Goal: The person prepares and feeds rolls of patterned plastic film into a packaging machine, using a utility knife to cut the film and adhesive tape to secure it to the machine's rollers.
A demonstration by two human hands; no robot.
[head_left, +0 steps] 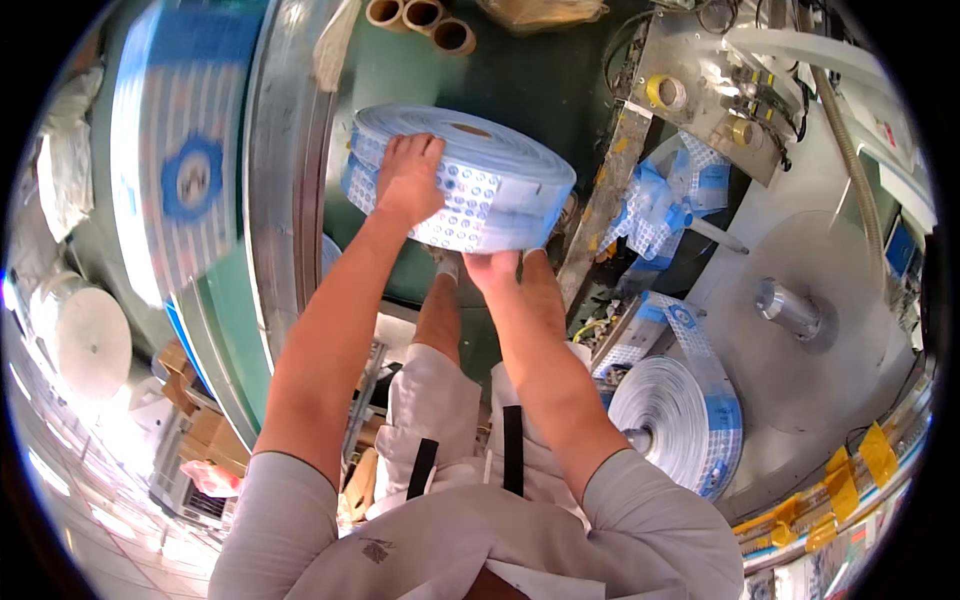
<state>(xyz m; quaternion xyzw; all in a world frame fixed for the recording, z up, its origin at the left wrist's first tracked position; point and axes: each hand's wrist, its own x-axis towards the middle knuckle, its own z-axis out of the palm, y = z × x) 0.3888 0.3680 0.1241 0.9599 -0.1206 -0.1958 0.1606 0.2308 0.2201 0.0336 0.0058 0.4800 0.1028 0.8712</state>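
A large, wide roll of blue-and-white printed film (500,200) is in front of me, its flat face tilted up and a brown core showing in the middle. My left hand (412,178) grips its near left side, fingers bent over the upper edge. Under the near lower edge, my right hand (492,266) supports the roll, with most of its fingers hidden beneath it. The roll seems to be held above the floor, over my feet.
On the right, a second film roll (660,415) sits on a machine, beside a metal spindle (790,305) and crumpled film (650,215). Yellow tape (665,92) lies farther back. Cardboard cores (455,37) stand on the far floor. A metal-edged conveyor (285,190) runs along the left.
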